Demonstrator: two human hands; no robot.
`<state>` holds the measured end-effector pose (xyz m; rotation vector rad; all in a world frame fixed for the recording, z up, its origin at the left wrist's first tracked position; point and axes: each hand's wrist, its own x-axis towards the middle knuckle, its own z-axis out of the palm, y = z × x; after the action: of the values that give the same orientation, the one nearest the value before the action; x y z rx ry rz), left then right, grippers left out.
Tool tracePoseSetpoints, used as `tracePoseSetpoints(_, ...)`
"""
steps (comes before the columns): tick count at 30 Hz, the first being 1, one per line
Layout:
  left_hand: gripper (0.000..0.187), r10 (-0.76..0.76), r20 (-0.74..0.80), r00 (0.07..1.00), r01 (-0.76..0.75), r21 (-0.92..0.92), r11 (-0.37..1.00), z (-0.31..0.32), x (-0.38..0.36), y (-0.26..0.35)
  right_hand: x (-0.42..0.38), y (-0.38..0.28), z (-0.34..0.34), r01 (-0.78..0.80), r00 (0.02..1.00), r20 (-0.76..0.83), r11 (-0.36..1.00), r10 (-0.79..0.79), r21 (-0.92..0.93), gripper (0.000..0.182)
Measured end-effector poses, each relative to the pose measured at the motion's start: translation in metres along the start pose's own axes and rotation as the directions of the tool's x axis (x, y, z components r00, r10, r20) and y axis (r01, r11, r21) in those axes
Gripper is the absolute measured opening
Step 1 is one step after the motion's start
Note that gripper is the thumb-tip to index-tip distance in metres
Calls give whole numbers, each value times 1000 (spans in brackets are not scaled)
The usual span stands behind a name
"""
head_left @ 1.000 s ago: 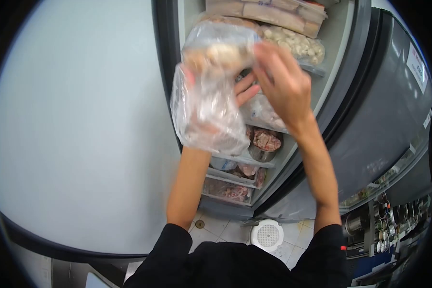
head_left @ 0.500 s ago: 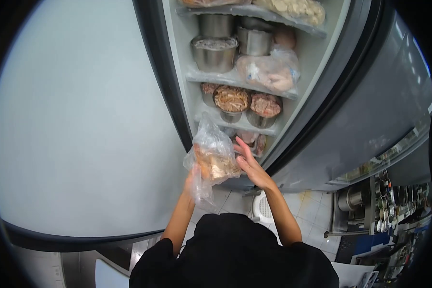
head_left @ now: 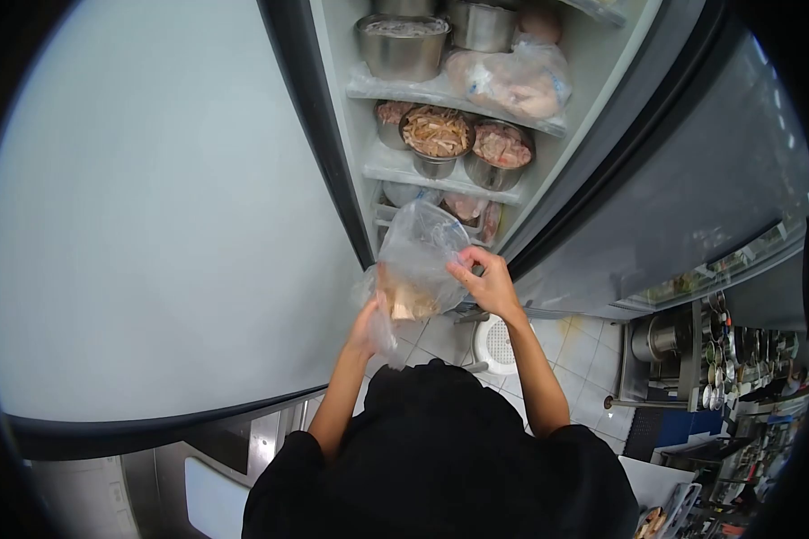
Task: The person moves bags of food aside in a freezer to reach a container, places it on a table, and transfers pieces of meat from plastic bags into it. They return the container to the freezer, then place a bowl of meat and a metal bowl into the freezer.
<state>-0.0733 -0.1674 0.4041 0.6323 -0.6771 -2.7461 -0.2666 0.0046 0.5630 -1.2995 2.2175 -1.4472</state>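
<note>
A clear plastic bag (head_left: 422, 235) with pale tan and orange food (head_left: 411, 302) in its bottom hangs between my hands, in front of the open fridge. My left hand (head_left: 366, 325) grips the bag low on its left side, its fingers partly hidden by the plastic. At the upper right edge of the bag, my right hand (head_left: 487, 280) pinches the plastic between thumb and fingers. Just beyond the bag is the lowest visible shelf, with wrapped pinkish meat (head_left: 464, 207) on it.
Fridge shelves hold metal pots (head_left: 404, 49), a bagged lump of pale meat (head_left: 512, 81), a tub of shredded food (head_left: 436, 132) and a tub of pink meat (head_left: 502, 146). A wide door (head_left: 162, 216) stands at left. A white stool (head_left: 496, 344) sits on the tiles below.
My right hand has gone from spread fingers beside the bag to pinching its edge. The bag's upper part is now pulled wider and up. The view has tipped lower.
</note>
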Motion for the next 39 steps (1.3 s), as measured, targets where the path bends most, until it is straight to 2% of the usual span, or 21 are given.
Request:
tracePoseSetpoints(1, 43, 6, 10, 1000, -6, 15, 1000, 6, 3, -4, -1, -5, -1, 77, 997, 12, 997, -77, -7, 16)
tracePoseSetpoints(4, 51, 17, 47, 999, -20, 63, 998, 17, 14, -7, -3, -23, -7, -29, 999, 47, 989, 22, 143, 23)
tracePoseSetpoints(7, 54, 19, 53, 998, -23, 82, 996, 15, 21, -7, -6, -26, -26, -316, 942, 222, 891, 253, 325, 22)
tracePoseSetpoints(8, 54, 32, 38, 999, -35, 72, 997, 19, 22, -6, -4, -17, -32, -345, 919, 318, 867, 234, 359, 26)
tracePoseSetpoints(11, 54, 47, 19, 999, -49, 95, 994, 32, 16, 6, -18, -16, -21, -381, 903, 343, 850, 258, 363, 36)
tracePoseSetpoints(12, 53, 47, 17, 999, -49, 109, 993, 37, 11, 9, -23, -23, -25, -367, 905, 345, 870, 250, 330, 49)
tracePoseSetpoints(15, 51, 56, -8, 998, -55, 104, 993, 48, -1, 22, -27, -29, -21, -306, 950, 140, 921, 279, 241, 55)
tracePoseSetpoints(18, 51, 118, 7, 993, -118, 35, 992, 26, 7, 19, -21, -9, -21, -129, 959, -259, 990, 113, -48, 58)
tracePoseSetpoints(21, 54, 45, 79, 996, -49, 61, 997, -16, 14, 14, -17, 4, -14, -17, 977, -212, 999, 7, -42, 52)
tracePoseSetpoints(22, 55, 38, 81, 996, -46, 99, 994, -14, 6, 14, -18, 14, -18, 131, 990, -21, 964, -140, -231, 44)
tracePoseSetpoints(23, 56, 34, 83, 996, -46, 138, 989, -7, -2, 17, -20, 12, -18, 1, 992, 128, 996, 11, -87, 41)
tracePoseSetpoints(25, 58, 32, 82, 996, -46, 185, 982, -6, -12, 18, -28, 2, -11, -316, 856, 467, 939, 222, 134, 35)
tracePoseSetpoints(26, 59, 27, 76, 997, -41, 193, 980, -10, -17, 15, -33, 2, -5, -402, 823, 548, 836, 151, 374, 33)
tracePoseSetpoints(28, 61, 52, 65, 997, -63, 182, 981, -14, -24, 10, -40, 7, 8, -551, 776, 629, 436, -48, 712, 30)
tracePoseSetpoints(30, 64, 108, 51, 993, -114, 145, 983, -16, -28, 2, -44, 10, 20, -656, 671, 728, 572, 143, 493, 29)
tracePoseSetpoints(31, 64, 78, 24, 997, -81, 187, 979, -18, -30, 3, -47, 15, 25, -696, 612, 753, 618, 243, 366, 29)
tracePoseSetpoints(32, 65, 49, -5, 999, -47, 227, 973, -22, -33, 4, -54, 31, 37, -553, 690, 713, 727, 124, 408, 33)
tracePoseSetpoints(33, 65, 21, -36, 999, -10, 266, 964, -26, -35, 3, -60, 47, 48, -456, 750, 652, 801, 112, 387, 37)
tracePoseSetpoints(35, 65, 92, -50, 994, -72, 317, 946, -8, -43, 5, -65, 56, 63, -252, 850, 523, 918, 58, 308, 46)
tracePoseSetpoints(38, 64, 112, -69, 991, -80, 354, 932, -6, -41, 7, -64, 54, 65, -162, 914, 371, 986, 168, -46, 64)
tracePoseSetpoints(39, 63, 103, -73, 992, -70, 361, 930, -9, -39, 8, -66, 53, 66, -191, 920, 346, 982, 181, -7, 69)
